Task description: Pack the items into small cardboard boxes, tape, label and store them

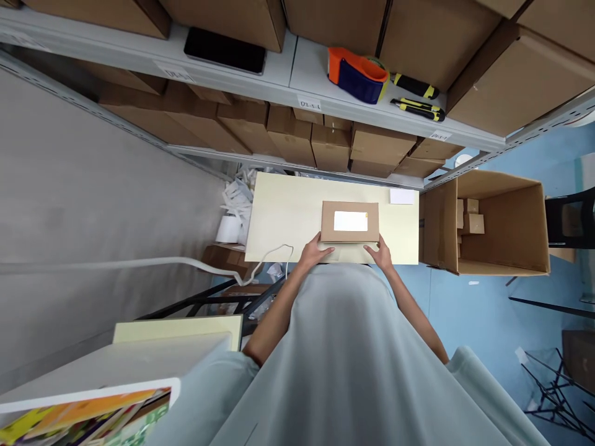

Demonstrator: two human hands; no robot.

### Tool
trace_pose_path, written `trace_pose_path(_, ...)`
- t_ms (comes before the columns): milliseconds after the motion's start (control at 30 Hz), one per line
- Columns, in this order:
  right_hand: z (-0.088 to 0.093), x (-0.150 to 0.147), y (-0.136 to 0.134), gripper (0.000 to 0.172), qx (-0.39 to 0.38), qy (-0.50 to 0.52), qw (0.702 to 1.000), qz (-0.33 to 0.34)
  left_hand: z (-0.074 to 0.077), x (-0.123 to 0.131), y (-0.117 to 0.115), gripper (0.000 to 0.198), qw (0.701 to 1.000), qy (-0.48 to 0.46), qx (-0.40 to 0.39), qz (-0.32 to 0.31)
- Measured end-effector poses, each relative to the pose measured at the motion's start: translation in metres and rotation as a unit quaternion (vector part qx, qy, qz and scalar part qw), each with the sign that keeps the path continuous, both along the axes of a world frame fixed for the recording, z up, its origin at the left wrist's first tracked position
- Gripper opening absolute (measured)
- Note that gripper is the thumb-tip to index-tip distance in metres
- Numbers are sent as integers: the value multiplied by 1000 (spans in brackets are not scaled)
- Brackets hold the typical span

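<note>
A low, rectangular brown cardboard box (pixel 350 236) with a white label (pixel 348 221) on its upper face lies flat on the pale cream, rectangular desk (pixel 288 217), near the edge closest to the person and roughly square to it. The left hand (pixel 315 252) is at the box's near left corner and the right hand (pixel 380 253) at its near right corner. Each grip is spread, the thumb held apart from the fingers and pointing inward along the near side; the fingertips appear to touch the corners, but how firmly they press cannot be told.

Steadying the box well calls for even, light pressure from both sides, since a harder push from one hand would probably twist it. The thumbs could serve as a stop along the near face, keeping it parallel to the desk edge, and the label is best left uncovered and unscuffed.

Further out, a small white card (pixel 401 196) lies at the desk's far right corner, and a thin white cable (pixel 279 248) loops over the near left edge; the left forearm does well to avoid snagging it. To the right stands a large open brown carton (pixel 515 229).
</note>
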State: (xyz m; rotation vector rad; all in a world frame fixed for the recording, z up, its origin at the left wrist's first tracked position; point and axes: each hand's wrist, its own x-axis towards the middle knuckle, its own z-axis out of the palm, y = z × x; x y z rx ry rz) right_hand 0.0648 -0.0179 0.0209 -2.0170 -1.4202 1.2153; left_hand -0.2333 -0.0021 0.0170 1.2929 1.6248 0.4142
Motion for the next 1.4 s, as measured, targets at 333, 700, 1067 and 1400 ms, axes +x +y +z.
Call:
trace_pose_path(333,86,-10,54,58,114,-115,985,-59,77,-7,42,46,986,115,84,92)
trace_pose_path(700,58,-31,70,49,16,-203,979,-13,51,-26,71,51,989,142,26,33)
trace_pose_path(1067,40,-43,66,60,6,-131,988,-88,19,-27,70,48,993,-4,-13,117)
trace_pose_path(1400,35,-69,51,50,51,-119,979,-156,-3,-47,79,33,977,-167,-39,128)
